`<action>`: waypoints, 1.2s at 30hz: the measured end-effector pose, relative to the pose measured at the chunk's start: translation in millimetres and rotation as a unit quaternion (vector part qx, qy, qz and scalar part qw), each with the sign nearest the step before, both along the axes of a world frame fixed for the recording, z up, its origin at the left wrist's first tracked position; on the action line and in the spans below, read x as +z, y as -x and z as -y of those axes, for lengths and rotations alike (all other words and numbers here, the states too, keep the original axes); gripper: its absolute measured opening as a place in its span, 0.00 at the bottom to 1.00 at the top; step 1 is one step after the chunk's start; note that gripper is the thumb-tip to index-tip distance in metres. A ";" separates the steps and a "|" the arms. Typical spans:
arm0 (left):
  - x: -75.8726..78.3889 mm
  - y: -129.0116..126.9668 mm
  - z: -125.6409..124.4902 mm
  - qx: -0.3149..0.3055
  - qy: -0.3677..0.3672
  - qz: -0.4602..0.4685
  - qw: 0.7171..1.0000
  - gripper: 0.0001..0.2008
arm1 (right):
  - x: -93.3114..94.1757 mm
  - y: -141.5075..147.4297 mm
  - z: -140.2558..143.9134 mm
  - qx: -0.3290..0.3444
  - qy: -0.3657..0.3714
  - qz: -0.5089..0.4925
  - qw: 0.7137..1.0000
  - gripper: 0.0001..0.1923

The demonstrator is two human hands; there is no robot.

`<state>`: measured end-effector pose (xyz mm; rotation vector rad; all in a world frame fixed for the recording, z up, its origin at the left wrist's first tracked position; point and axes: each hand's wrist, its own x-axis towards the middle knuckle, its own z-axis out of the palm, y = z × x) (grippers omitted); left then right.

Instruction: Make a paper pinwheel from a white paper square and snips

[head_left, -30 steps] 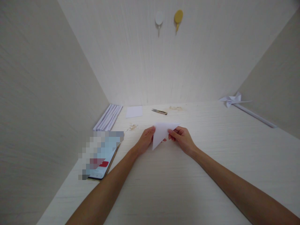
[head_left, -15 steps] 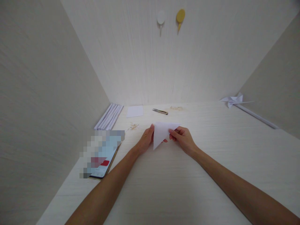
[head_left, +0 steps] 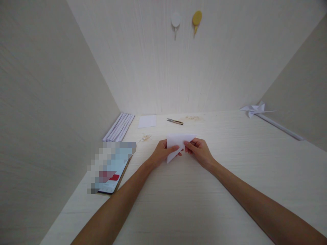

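A white sheet of paper (head_left: 174,140), folded to a triangle, is held up between my two hands above the table. My left hand (head_left: 163,149) grips its left side, the thumb lying across the front and the fingers behind. At the right corner, my right hand (head_left: 198,149) pinches the paper between thumb and fingers. Some fingertips show below the slanted lower edge; the rest are hidden behind the sheet. Beyond the paper lies a pair of thread snips (head_left: 175,121), blades pointing left.
At left are several rolled paper sticks (head_left: 119,127) and a partly blurred phone (head_left: 112,177). A square paper (head_left: 147,121) and small thin bits (head_left: 146,137) lie farther back. A paper pinwheel (head_left: 255,109) rests by the right wall. Two hooks (head_left: 197,18) hang on the back wall.
My left thumb has moved from the paper's upper left edge to across its front, pointing right. My right hand keeps its pinch in the same place.
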<state>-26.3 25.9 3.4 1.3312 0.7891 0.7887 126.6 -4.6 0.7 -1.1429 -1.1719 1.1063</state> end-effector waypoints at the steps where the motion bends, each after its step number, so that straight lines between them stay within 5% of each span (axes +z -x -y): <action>1: -0.3 0.1 -0.2 0.001 0.001 -0.001 1.000 0.14 | -0.5 -0.1 -0.2 0.000 0.000 0.000 1.000 0.17; 23: -0.7 0.0 0.1 0.009 0.024 0.019 0.999 0.15 | -0.6 -0.4 -0.1 0.004 0.005 -0.018 1.000 0.16; 31: -2.0 -2.3 -5.6 -0.016 0.090 0.108 0.990 0.34 | -2.3 -0.8 -0.6 -0.008 0.002 -0.018 1.000 0.16; 36: -0.8 -0.8 -3.3 -0.016 0.036 0.064 0.997 0.22 | -1.4 0.1 -0.5 -0.005 -0.001 -0.026 1.000 0.16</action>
